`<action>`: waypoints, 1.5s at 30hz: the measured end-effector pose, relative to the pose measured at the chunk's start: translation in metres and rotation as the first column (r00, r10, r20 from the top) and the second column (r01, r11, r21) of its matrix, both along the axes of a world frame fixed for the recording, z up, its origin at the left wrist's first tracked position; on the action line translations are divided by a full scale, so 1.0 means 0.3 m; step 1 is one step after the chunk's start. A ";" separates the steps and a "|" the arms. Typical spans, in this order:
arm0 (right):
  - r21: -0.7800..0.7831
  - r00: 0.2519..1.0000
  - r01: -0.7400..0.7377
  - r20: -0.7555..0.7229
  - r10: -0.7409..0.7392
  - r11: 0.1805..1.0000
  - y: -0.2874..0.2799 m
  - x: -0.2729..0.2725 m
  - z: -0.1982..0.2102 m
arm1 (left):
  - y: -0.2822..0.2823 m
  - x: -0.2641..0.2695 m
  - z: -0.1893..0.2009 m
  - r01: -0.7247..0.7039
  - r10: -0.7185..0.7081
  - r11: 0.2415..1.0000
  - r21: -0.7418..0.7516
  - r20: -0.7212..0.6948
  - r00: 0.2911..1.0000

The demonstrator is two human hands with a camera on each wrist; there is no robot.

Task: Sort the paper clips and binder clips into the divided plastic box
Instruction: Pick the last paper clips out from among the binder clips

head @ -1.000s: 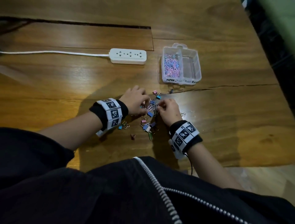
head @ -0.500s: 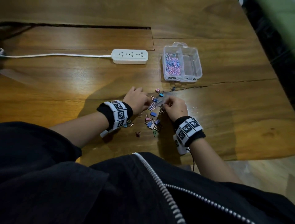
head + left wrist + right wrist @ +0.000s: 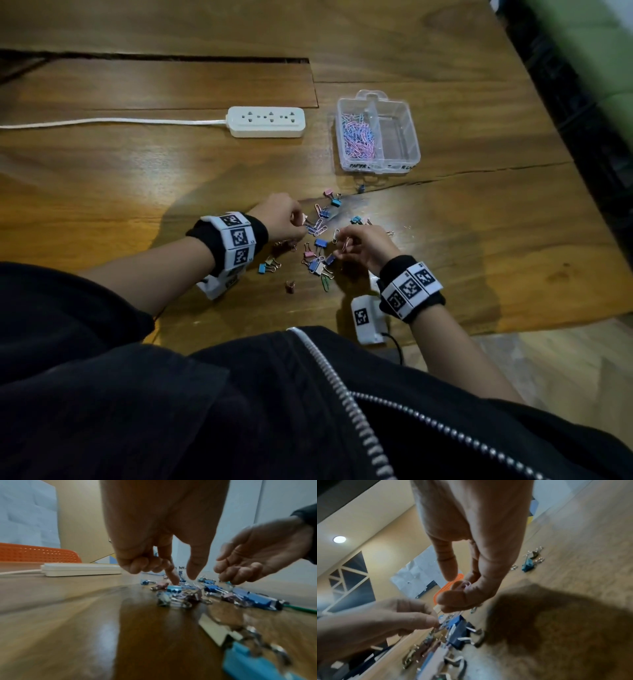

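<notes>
A clear divided plastic box (image 3: 415,137) stands at the far side of the table. Its left compartment holds pink and blue paper clips (image 3: 358,138); its right one looks bare. Mixed binder clips and paper clips (image 3: 318,253) lie scattered between my hands. My left hand (image 3: 301,222) reaches down into the pile (image 3: 184,578), its thumb and forefinger closing on a small wire paper clip (image 3: 439,625), the other fingers curled. My right hand (image 3: 342,245) hovers just above the pile, its curled fingers gripping pink paper clips (image 3: 465,586), the forefinger stretched out.
A white power strip (image 3: 266,121) with its cord lies left of the box. A crack in the wood (image 3: 479,173) runs in front of the box. A green paper clip (image 3: 324,282) lies nearest me. The table's front edge runs just behind my right wrist.
Both hands stay at the pile. My right hand has lifted a little off the table with pink clips in its fingers, and the left fingers have shifted slightly among the clips.
</notes>
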State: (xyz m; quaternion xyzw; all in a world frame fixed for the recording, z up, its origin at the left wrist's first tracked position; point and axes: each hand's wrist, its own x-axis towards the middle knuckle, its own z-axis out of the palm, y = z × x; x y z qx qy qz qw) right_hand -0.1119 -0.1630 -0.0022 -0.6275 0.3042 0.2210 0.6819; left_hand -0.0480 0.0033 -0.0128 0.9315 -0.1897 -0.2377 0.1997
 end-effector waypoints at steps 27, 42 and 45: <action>-0.798 0.888 -0.232 0.059 0.455 0.557 0.043 0.032 -0.026 | 0.015 0.004 -0.037 0.154 -0.156 0.969 0.192 -0.005 0.988; 0.054 0.987 0.127 0.088 -0.131 0.990 -0.051 0.015 -0.001 | 0.060 0.026 0.039 -0.757 0.234 0.566 -0.327 -0.816 0.528; 0.217 0.990 0.095 0.077 -0.114 0.972 -0.059 0.003 0.008 | 0.049 0.022 0.036 -0.540 0.253 0.790 -0.291 -0.647 0.719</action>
